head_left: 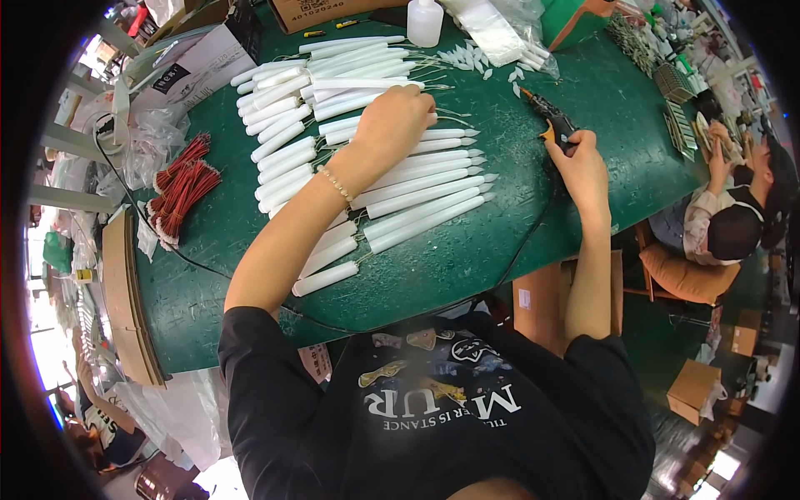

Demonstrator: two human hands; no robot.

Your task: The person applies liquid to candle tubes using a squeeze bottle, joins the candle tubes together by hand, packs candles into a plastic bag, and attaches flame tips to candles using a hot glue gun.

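Note:
Rows of white electric taper candles [417, 181] lie across the table, thin wires coming from many ends. Several of the nearer ones carry pale flame-shaped tips [488, 177]. My left hand [396, 125] reaches over the middle of the rows, its fingers closed round the right end of a white candle beneath them; the fingertips partly hide that end. My right hand [583, 171] grips a black glue gun [550, 115] with an orange trigger, right of the candles. Its nozzle points up and left, near loose whitish flame tips [467, 58].
A dark cord [533, 233] trails over the green table [583, 108]. Bundles of red wires [185, 187] lie at left. A white bottle [425, 23], a cardboard box [321, 10] and plastic bags [492, 33] stand at the back. Another person [721, 221] sits at right.

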